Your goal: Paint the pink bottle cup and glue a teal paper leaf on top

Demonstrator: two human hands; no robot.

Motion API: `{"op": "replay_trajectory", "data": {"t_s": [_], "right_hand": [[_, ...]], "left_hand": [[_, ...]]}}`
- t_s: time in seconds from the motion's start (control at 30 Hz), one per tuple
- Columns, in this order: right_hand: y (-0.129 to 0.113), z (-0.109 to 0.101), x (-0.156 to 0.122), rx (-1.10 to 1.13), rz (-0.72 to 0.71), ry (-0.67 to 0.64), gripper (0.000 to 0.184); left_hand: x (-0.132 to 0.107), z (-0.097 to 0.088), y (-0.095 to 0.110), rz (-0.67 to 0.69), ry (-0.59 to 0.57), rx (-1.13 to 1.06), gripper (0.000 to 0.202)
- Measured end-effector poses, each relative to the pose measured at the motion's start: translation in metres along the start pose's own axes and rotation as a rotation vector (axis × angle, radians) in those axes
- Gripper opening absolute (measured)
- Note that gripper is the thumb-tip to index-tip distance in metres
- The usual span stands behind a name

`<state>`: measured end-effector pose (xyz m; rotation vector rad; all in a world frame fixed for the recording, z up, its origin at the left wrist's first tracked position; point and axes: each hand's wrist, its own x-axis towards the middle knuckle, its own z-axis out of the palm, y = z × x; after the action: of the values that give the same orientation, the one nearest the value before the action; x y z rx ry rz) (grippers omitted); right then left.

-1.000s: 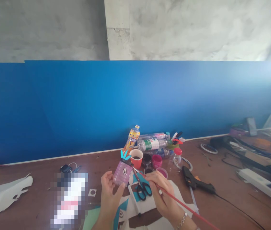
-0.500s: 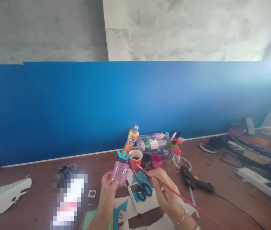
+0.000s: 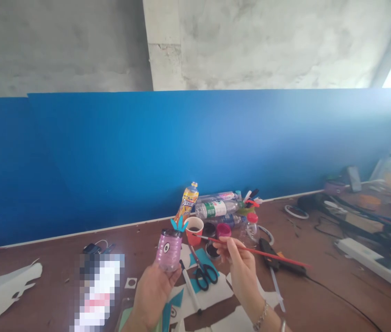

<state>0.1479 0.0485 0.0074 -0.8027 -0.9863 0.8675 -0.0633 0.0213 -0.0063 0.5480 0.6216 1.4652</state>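
Note:
My left hand (image 3: 156,290) is closed around the bottom of a pink-painted plastic bottle piece (image 3: 168,251), which has a black rim, a paper eye on its side and blue paper leaves (image 3: 179,224) on top. In my right hand (image 3: 239,265) is a thin red paintbrush (image 3: 261,252), pinched between the fingers, its tip pointing left near a red paper cup (image 3: 193,237) of dark liquid. Close to the brush stand a jar of magenta paint (image 3: 223,229) and dark paint jars (image 3: 210,229). Black-handled scissors (image 3: 206,275) lie on paper scraps between my hands.
Behind the cup are an orange-labelled bottle (image 3: 187,201) and several clear bottles (image 3: 216,209) lying down. A glue gun (image 3: 281,263) with a cord and a white power strip (image 3: 377,265) lie right. White cut paper (image 3: 3,295) is at left, beside a blurred-out bright patch (image 3: 98,293).
The painted bottle has turned, so one eye shows instead of two. My left palm now sits more under it. The brush has swung to a flatter angle in my right hand.

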Motion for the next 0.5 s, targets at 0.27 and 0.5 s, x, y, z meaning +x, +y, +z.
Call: {"op": "replay_trajectory", "data": {"t_s": [0.27, 0.5], "right_hand": [[-0.005, 0.007, -0.020, -0.189, -0.225, -0.074, 0.019], [-0.011, 0.009, -0.025, -0.357, -0.459, -0.157, 0.019]], "left_hand": [[-0.009, 0.004, 0.007, -0.119, -0.024, -0.119, 0.013], [-0.011, 0.009, 0.009, -0.121, 0.008, -0.110, 0.011]]}}
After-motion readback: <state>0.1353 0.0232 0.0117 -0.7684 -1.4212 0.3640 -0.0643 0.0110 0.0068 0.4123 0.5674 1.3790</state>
